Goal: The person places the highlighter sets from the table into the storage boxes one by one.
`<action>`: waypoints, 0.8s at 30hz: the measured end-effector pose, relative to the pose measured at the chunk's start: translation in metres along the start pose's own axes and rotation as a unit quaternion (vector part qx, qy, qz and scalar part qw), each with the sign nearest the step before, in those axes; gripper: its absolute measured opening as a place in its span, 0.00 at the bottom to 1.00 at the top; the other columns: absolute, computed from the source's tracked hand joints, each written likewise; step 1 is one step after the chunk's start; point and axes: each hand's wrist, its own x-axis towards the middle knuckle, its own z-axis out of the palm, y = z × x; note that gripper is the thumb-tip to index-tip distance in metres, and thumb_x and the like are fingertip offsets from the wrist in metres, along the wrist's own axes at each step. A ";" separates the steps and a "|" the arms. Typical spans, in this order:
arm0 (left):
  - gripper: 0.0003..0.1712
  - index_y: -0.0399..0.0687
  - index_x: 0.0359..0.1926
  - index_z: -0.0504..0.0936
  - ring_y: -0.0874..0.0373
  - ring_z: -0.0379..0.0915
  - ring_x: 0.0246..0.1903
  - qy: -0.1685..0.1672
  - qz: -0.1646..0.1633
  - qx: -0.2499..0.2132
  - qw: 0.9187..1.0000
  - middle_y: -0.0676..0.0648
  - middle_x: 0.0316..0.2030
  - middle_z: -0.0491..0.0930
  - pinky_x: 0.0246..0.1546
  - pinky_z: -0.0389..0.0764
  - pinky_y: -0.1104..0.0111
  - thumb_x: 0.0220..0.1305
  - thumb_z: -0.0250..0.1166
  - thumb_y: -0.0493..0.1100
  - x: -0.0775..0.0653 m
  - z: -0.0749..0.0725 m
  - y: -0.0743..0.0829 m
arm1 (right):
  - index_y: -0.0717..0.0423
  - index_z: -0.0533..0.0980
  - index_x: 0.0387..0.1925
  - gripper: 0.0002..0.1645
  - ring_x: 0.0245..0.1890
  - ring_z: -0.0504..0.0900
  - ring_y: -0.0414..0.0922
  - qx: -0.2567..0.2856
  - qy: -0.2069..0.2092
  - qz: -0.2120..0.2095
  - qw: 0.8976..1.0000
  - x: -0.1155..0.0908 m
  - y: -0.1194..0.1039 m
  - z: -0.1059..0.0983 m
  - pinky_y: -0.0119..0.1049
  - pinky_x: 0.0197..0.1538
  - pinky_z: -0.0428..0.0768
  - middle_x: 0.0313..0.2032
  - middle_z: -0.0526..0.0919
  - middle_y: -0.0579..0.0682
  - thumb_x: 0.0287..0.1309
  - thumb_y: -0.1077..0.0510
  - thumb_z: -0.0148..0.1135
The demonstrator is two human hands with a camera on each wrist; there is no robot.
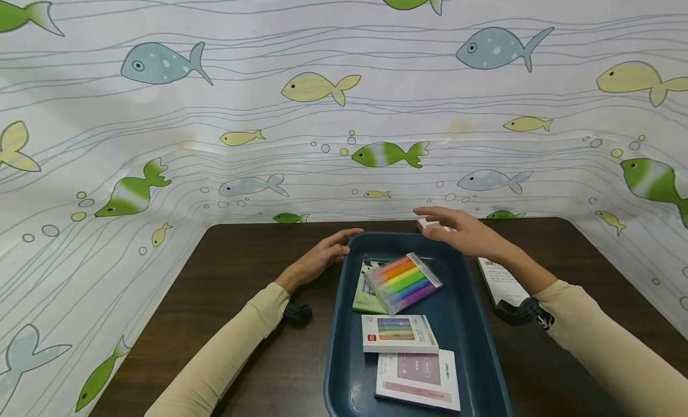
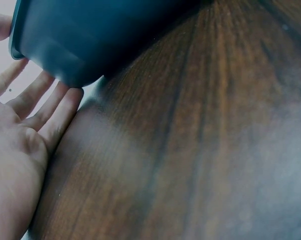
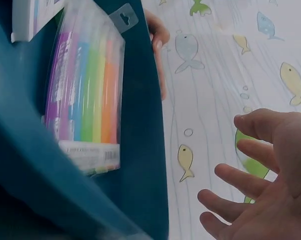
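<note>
Biggest first: dark wood-grain desk (image 1: 226, 267), and on it, around 5 o'clock in the head view, the blue plastic bin (image 1: 473, 345), long side running roughly 12 to 6. Looks like stiff, smooth plastic, probably light on its own and not much heavier with this load, maybe slippery on the outer wall. Best hold, imo: the rim at opposite sides, thumb over the lip, fingers underneath. Keep level or risk loose packs sliding.

Left grip (image 1: 319, 257) at the bin's 11 o'clock corner, fingers fairly straight against the outer wall, thumb by the rim. Can't tell how firmly. Right grip (image 1: 459, 229) up around 1 o'clock, fingers spread, pinching nothing, apart from the rim in the right wrist view.

Now the contents. Rainbow marker pack (image 1: 403, 284) near 12 o'clock, askew over a partly hidden green packet (image 1: 362, 297) at 11. Slick clear sleeve, likely light; pinch by the edges. Pink-printed white box (image 1: 419, 381) at 6 o'clock, with the smaller rainbow-panel box (image 1: 398, 333) lapping its far edge. Both probably card and dentable, so no hard squeezing.
</note>
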 end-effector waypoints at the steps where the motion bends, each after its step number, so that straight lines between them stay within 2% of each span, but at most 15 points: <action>1: 0.32 0.51 0.79 0.59 0.42 0.68 0.64 0.000 0.000 0.000 1.000 0.42 0.72 0.64 0.65 0.68 0.51 0.78 0.51 0.42 0.000 0.000 0.000 | 0.47 0.64 0.76 0.34 0.70 0.64 0.63 0.000 0.001 0.005 1.000 0.000 0.002 0.000 0.71 0.61 0.66 0.72 0.67 0.54 0.74 0.46 0.58; 12: 0.32 0.55 0.78 0.60 0.43 0.72 0.62 -0.004 -0.008 -0.003 1.000 0.45 0.70 0.66 0.64 0.69 0.53 0.78 0.52 0.46 0.005 -0.005 -0.001 | 0.43 0.64 0.76 0.35 0.70 0.65 0.61 0.023 0.025 0.050 0.998 0.002 0.028 -0.006 0.69 0.62 0.66 0.73 0.66 0.56 0.74 0.43 0.58; 18: 0.31 0.53 0.79 0.60 0.42 0.71 0.61 -0.008 -0.007 -0.001 1.000 0.43 0.71 0.66 0.64 0.69 0.52 0.78 0.52 0.43 0.006 -0.009 -0.001 | 0.47 0.60 0.78 0.37 0.73 0.61 0.62 0.007 0.047 0.069 0.997 0.004 0.037 -0.006 0.70 0.63 0.64 0.74 0.63 0.54 0.73 0.45 0.59; 24: 0.32 0.51 0.79 0.58 0.41 0.71 0.62 -0.011 -0.004 -0.003 1.000 0.41 0.71 0.65 0.64 0.69 0.52 0.78 0.51 0.43 0.006 -0.012 -0.002 | 0.48 0.60 0.78 0.38 0.73 0.59 0.64 -0.007 0.055 0.093 0.994 0.006 0.046 -0.007 0.72 0.62 0.63 0.74 0.61 0.61 0.73 0.44 0.59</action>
